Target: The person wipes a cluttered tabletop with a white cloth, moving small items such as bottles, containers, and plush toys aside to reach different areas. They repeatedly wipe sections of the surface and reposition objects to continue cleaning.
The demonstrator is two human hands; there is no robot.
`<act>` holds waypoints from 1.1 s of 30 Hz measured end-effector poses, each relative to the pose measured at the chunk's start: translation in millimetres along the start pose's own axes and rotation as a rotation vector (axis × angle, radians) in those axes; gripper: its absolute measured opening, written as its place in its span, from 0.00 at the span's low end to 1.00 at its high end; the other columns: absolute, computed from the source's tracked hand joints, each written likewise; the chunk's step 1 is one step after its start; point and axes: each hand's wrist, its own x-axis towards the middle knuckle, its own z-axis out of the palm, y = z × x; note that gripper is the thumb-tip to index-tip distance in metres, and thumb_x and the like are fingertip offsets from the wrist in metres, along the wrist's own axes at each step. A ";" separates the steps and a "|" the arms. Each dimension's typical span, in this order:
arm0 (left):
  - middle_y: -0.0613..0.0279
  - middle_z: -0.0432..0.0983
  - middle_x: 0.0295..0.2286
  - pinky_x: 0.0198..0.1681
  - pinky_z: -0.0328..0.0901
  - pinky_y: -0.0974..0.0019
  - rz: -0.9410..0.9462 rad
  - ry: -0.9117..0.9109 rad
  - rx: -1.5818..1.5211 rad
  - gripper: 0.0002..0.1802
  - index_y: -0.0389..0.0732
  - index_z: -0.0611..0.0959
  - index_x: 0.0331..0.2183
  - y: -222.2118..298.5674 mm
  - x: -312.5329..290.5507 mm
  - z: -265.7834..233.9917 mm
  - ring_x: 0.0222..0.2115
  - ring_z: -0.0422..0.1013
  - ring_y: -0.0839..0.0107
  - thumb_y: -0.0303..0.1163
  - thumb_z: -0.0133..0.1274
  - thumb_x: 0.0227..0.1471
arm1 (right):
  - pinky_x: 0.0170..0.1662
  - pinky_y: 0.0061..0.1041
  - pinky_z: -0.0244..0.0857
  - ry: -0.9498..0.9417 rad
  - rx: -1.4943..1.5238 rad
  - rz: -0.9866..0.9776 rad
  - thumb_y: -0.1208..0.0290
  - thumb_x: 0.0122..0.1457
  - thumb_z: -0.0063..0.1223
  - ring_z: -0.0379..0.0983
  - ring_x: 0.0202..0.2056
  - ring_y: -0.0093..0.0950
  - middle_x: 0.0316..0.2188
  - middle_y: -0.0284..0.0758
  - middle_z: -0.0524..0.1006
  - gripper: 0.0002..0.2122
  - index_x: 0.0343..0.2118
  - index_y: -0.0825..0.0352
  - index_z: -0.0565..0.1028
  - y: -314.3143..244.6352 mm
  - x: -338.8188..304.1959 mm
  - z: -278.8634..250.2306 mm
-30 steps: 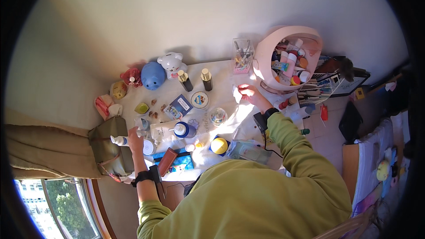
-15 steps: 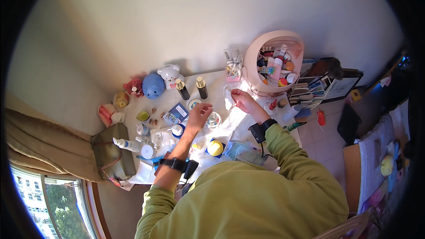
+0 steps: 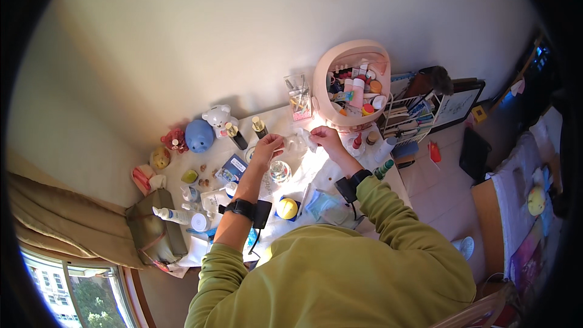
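Note:
My right hand [image 3: 328,139] pinches a thin, white, crumpled tissue-like piece [image 3: 308,140] above the table, in front of the pink cosmetics case [image 3: 322,94]. Opposite it, the fingers of my left hand [image 3: 268,148] are drawn together; whatever may be between them is too small to make out. A faint translucent patch shows between the two hands, and I cannot tell whether it is part of the white piece. Below my left hand stands a clear round glass jar [image 3: 280,172] with coloured bits inside. Two dark bottles with gold tops [image 3: 260,126] stand just beyond that hand.
A clear holder of small sticks [image 3: 299,102] stands by the case. Figurines, including a blue one [image 3: 199,136], line the back left. Bottles and a white tube [image 3: 172,215] crowd the left side. A yellow round object [image 3: 286,208] sits near me; a wire rack [image 3: 413,115] stands right.
My left hand has come nearer to my right hand, its fingers closer together. My right hand still holds the white piece. The whole view has shifted slightly.

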 end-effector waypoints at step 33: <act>0.60 0.75 0.43 0.43 0.72 0.70 0.157 -0.099 -0.129 0.21 0.37 0.75 0.46 24.4 -2.4 31.1 0.40 0.75 0.71 0.16 0.54 0.48 | 0.37 0.17 0.69 -0.099 -0.165 -0.310 0.78 0.55 0.57 0.75 0.31 0.19 0.32 0.33 0.79 0.07 0.37 0.71 0.76 -36.5 -9.9 42.1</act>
